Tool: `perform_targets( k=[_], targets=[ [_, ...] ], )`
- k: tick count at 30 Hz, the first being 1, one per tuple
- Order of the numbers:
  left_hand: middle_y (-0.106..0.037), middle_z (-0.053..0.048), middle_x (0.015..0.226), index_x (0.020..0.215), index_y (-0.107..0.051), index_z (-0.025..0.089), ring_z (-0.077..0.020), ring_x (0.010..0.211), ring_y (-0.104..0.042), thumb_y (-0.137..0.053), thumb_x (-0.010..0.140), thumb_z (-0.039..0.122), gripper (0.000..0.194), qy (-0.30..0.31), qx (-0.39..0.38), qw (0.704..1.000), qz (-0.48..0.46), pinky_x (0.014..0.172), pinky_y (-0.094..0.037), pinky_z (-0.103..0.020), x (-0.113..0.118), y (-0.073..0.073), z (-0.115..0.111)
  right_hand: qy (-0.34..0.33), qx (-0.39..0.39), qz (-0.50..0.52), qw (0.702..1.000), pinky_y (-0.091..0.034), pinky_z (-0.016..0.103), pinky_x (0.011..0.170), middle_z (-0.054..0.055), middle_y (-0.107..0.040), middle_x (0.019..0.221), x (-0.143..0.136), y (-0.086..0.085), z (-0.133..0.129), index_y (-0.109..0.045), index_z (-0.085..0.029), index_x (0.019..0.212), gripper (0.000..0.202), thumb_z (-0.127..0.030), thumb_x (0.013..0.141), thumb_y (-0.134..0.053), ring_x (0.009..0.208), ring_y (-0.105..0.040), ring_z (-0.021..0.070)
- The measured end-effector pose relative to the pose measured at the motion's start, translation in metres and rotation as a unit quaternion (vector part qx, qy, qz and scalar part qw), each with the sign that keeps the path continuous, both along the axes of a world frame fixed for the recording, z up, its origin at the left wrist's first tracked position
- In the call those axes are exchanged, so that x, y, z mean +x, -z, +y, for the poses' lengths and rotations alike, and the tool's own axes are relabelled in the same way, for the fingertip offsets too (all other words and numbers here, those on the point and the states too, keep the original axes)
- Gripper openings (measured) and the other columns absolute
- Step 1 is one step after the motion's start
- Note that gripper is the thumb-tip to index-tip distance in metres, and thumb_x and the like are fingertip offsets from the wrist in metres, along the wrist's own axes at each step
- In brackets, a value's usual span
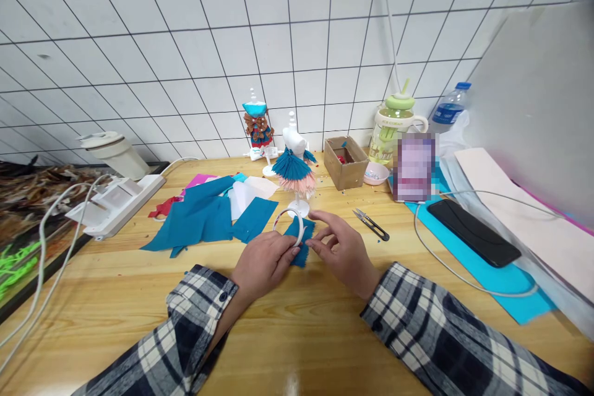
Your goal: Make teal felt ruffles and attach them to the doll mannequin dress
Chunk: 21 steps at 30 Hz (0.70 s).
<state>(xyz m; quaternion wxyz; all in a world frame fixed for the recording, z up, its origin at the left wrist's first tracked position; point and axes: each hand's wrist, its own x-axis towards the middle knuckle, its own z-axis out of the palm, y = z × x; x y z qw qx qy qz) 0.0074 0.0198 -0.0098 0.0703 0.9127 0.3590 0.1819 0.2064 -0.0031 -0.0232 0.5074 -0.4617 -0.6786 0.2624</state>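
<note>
My left hand [266, 261] is closed on a white tape roll [300, 229], held upright over a small teal strip [301, 255] with zigzag edges. Close on the right, my right hand [346, 252] has its thumb and forefinger apart near the roll and the strip's edge; nothing shows between them. Just behind the hands stands a small white dress form [294, 139] with a teal and pink pleated skirt [294, 168]. Larger teal fabric pieces [206, 213] lie to the left.
Black snips [371, 224] lie right of my right hand. Behind are a second dress form [258, 127], a cardboard box [347, 172], a pink bowl [376, 174] and a green-lidded bottle [394, 124]. A black phone [473, 232] lies right; a white power strip [120, 204] sits left.
</note>
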Motion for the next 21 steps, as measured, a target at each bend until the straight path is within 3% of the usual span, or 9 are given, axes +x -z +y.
perform_targets(
  k=[5, 13, 16, 21],
  targets=[
    [-0.065, -0.003, 0.078, 0.095, -0.061, 0.019, -0.0178, 0.074, -0.057, -0.041, 0.095, 0.031, 0.022, 0.007, -0.003, 1.000, -0.022, 0.068, -0.039, -0.029, -0.002, -0.001, 0.001, -0.002, 0.026, -0.002, 1.000, -0.052, 0.024, 0.057, 0.006, -0.065, 0.111, 0.002, -0.001, 0.001, -0.067, -0.021, 0.089, 0.008, -0.025, 0.083, -0.063, 0.069, -0.063, 0.0116],
    [-0.060, -0.005, 0.072, 0.078, -0.058, 0.018, -0.0189, 0.073, -0.052, -0.038, 0.094, 0.027, 0.027, 0.012, 0.006, 0.999, -0.047, 0.068, -0.038, -0.032, -0.006, -0.008, 0.003, -0.033, 0.084, -0.020, 0.996, -0.046, 0.027, 0.066, 0.003, -0.061, 0.082, 0.000, -0.007, -0.003, -0.061, -0.020, 0.082, 0.005, -0.018, 0.086, -0.057, 0.074, -0.056, 0.0150],
    [-0.058, -0.005, 0.072, 0.076, -0.055, 0.018, -0.0194, 0.072, -0.050, -0.036, 0.093, 0.025, 0.026, 0.027, 0.016, 0.998, -0.050, 0.067, -0.037, -0.033, -0.006, -0.011, 0.002, -0.048, 0.121, -0.014, 0.991, -0.046, 0.029, 0.072, 0.002, -0.060, 0.081, -0.002, -0.010, -0.008, -0.057, -0.021, 0.083, 0.009, -0.014, 0.087, -0.053, 0.081, -0.056, 0.0161],
    [-0.057, -0.006, 0.073, 0.080, -0.053, 0.018, -0.0208, 0.076, -0.049, -0.031, 0.092, 0.025, 0.026, 0.077, 0.014, 0.996, -0.050, 0.072, -0.038, -0.036, -0.010, -0.016, 0.003, -0.034, 0.119, -0.011, 0.992, -0.045, 0.029, 0.068, 0.003, -0.059, 0.080, -0.005, -0.011, -0.012, -0.054, -0.021, 0.082, 0.009, -0.018, 0.089, -0.050, 0.077, -0.054, 0.0162]
  ],
)
